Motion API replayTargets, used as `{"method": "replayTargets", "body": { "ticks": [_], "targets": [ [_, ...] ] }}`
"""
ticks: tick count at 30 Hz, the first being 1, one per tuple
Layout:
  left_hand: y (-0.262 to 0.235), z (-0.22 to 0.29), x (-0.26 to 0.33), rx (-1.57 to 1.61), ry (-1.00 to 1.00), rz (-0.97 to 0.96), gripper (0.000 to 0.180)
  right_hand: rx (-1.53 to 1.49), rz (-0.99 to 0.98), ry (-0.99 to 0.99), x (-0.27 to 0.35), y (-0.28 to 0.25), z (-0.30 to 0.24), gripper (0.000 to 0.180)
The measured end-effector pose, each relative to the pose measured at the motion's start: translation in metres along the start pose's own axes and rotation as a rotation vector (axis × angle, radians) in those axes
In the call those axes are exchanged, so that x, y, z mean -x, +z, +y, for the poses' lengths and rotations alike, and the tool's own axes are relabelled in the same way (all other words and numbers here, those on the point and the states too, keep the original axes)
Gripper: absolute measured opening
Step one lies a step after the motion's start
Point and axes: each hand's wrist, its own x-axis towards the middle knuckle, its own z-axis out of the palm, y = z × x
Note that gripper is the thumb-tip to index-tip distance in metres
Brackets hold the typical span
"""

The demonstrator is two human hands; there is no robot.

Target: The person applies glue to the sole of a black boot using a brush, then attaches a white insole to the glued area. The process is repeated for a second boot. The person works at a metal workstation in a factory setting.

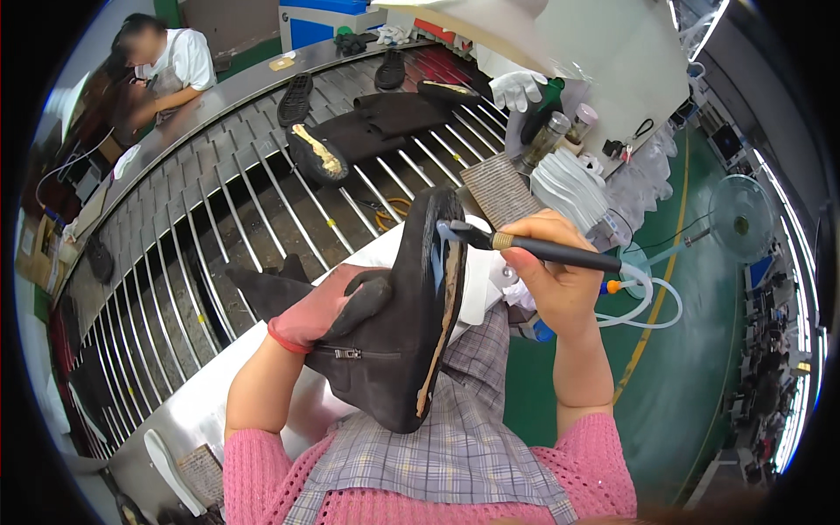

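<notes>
One black boot [372, 385] is located at the centre of the frame, underside facing right. The left hand [348, 299], in one red-and-black glove [304, 313], is clamped on the boot: the thumb lies against it, the other fingers are hidden. The fingers of the bare right hand [556, 273] are clamped on the handle of one brush [564, 253]; its bristles touch the underside. Two black soles [295, 101] lie at upper centre. Two jars [547, 138] stand right of upper centre, near one white glove [516, 90]
</notes>
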Motion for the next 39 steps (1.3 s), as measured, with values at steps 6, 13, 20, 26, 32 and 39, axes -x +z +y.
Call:
{"method": "replayTargets", "body": {
  "ticks": [6,13,20,26,32,39],
  "targets": [
    [0.007,0.007,0.002,-0.093,0.032,-0.01,0.054,-0.375,-0.189,0.208,0.008,-0.014,-0.006,0.013],
    [0.013,0.012,0.0,-0.374,0.094,0.012,0.049,-0.248,-0.067,0.315,0.002,-0.016,-0.012,0.017],
    [0.014,0.008,-0.002,-0.364,0.127,0.027,0.046,0.139,-0.013,-0.144,0.0,-0.011,-0.016,0.02],
    [0.013,0.007,-0.005,-0.351,0.135,0.018,0.043,0.107,-0.147,-0.12,0.004,-0.018,-0.022,0.021],
    [0.012,0.004,-0.008,-0.23,0.094,-0.003,0.045,0.063,-0.249,-0.095,0.016,-0.02,-0.033,0.02],
    [0.007,-0.029,-0.022,0.177,-0.01,-0.035,0.05,-0.298,0.007,0.202,0.023,-0.005,0.007,0.009]
  ]
}}
